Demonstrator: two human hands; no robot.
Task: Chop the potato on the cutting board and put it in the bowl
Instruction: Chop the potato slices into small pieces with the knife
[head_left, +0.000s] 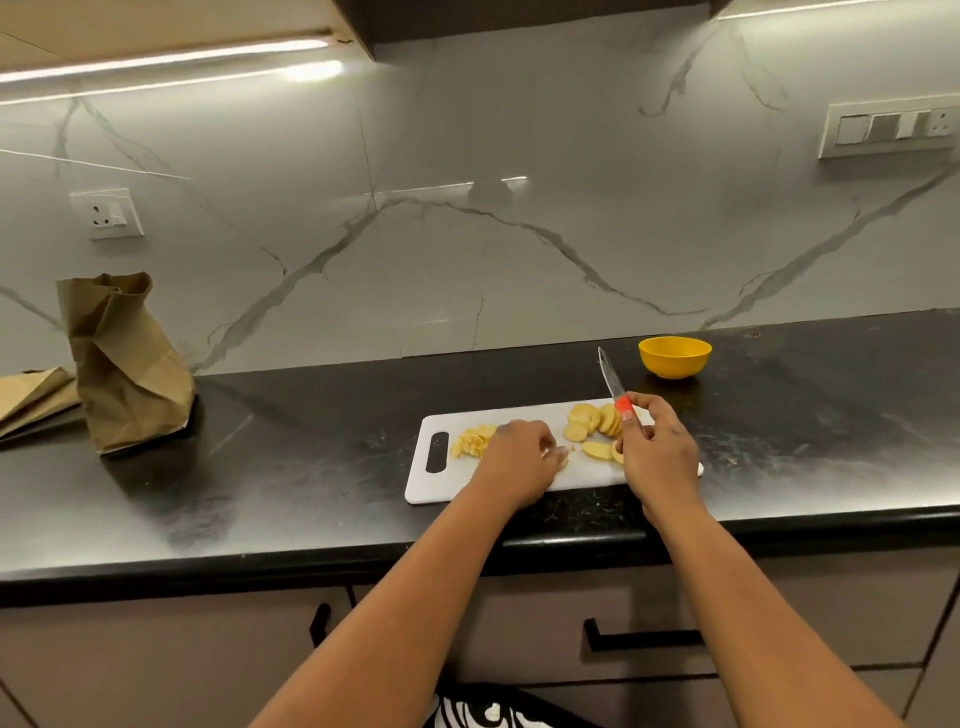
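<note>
A white cutting board (441, 486) lies on the black counter. Round potato slices (589, 421) are fanned out on its right half. A pile of small chopped potato pieces (470, 442) sits near the handle hole at the left. My left hand (519, 460) rests on the board's middle with curled fingers over small potato pieces; what they hold is hidden. My right hand (657, 457) grips a knife (613, 387) by its red handle, blade pointing up and away. A yellow bowl (674, 356) stands behind the board at the right and looks empty.
A crumpled brown paper bag (127, 369) stands at the left of the counter (291, 441), with a flat one (31, 397) beside it. The marble backsplash carries wall sockets. Drawers with black handles run below the counter edge.
</note>
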